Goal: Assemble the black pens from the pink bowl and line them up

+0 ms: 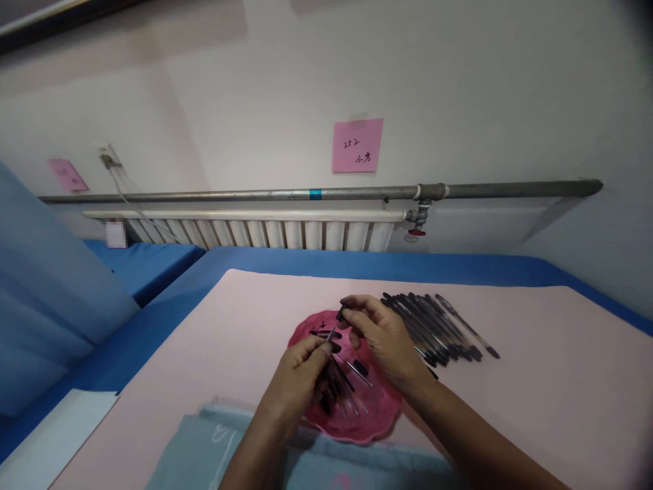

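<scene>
Above a pink scalloped plate [375,425], my left hand [303,367] pinches a slim pen part [330,336] whose pointed tip faces up and right. Just beyond that tip, my right hand [380,330] is closed on a small black pen cap [341,312]. Tip and cap are apart. Loose pen pieces lie in the plate, among them a black cap [360,367], clear tubes and dark refills; my hands hide some of them. To the right of my right hand, several capped black pens [433,330] lie side by side in a slanting row.
Pink sheeting [535,381] covers the blue bed-like table [459,264]. A grey-blue cloth [198,442] lies at the near edge, below the plate. Behind are a white radiator [293,235] and a metal pipe [245,196]. A blue curtain [45,292] hangs at left.
</scene>
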Demonstrator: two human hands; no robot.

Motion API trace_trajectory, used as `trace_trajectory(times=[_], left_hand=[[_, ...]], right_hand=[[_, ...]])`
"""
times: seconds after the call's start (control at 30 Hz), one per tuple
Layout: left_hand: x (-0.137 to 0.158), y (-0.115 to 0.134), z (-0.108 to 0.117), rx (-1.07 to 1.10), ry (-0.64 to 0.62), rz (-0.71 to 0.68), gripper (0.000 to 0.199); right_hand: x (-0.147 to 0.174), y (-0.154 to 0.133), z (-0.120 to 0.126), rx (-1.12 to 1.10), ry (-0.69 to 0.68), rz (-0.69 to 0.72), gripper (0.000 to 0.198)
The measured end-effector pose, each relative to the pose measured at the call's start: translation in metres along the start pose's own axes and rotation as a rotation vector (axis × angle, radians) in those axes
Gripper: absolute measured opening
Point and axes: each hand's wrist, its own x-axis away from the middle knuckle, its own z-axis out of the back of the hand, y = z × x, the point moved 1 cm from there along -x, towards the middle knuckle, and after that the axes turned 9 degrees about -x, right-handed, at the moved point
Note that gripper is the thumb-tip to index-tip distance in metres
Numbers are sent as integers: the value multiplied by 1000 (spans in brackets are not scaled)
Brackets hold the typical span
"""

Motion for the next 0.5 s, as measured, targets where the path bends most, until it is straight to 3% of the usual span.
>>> trace_trajectory(times=[0.5], left_hand=[[-1, -2, 1, 6, -5, 1, 29]], right_hand=[[3, 9, -3, -1, -89, -86, 19]])
